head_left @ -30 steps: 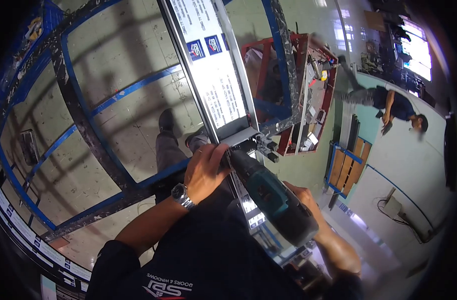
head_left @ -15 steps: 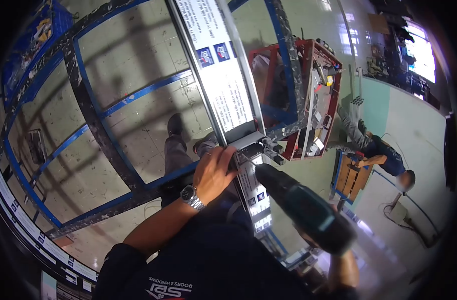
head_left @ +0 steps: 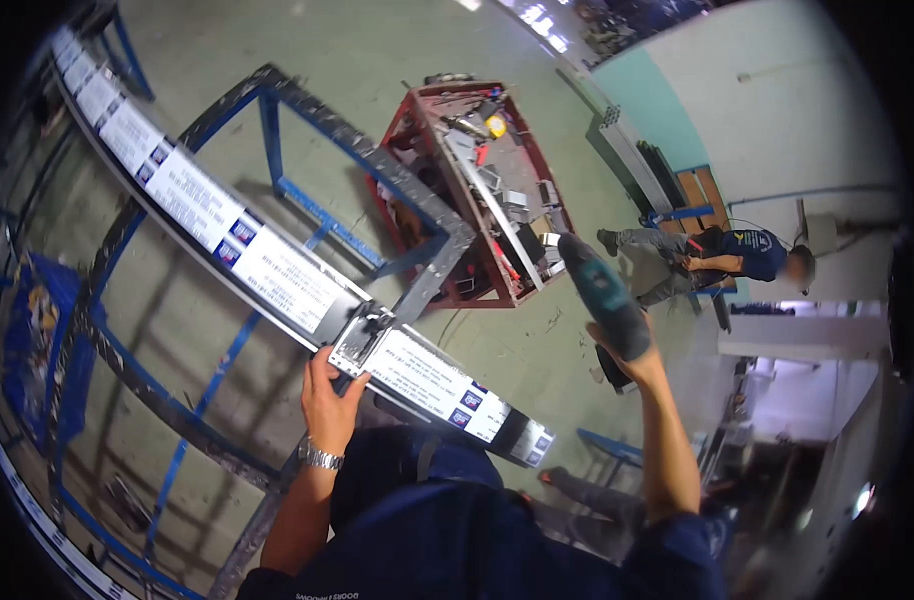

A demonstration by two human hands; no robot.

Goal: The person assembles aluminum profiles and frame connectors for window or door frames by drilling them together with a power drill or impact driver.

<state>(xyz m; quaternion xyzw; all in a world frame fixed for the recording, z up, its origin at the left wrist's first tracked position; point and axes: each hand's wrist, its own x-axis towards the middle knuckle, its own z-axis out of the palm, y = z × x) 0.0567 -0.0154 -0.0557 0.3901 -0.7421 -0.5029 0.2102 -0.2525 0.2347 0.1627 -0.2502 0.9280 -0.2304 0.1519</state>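
Observation:
A long aluminium profile [head_left: 192, 205], covered in white printed protective film, lies diagonally across a frame in front of me. Part way along it is a metal joint piece [head_left: 357, 335] with dark fittings on top. My left hand [head_left: 329, 405], wearing a watch, grips the near edge of the profile beside this joint, thumb and fingers apart on either side of a corner. Raised to the right, clear of the profile, my right hand [head_left: 632, 355] is wrapped round a teal and black power drill [head_left: 605, 295], its nose pointing up and left. The drill's bit cannot be made out.
The work frame [head_left: 357, 150] is blue and black painted metal. Beyond it stands a red cart [head_left: 487, 300] holding tools and loose parts. A co-worker [head_left: 752, 255] is at the right near a wooden-topped bench [head_left: 705, 195]. A blue bin [head_left: 47, 345] is at the left.
My right hand has lifted the drill away from the joint, out to the right. The left hand stays at the joint. My view has turned, so the profile now runs more sideways.

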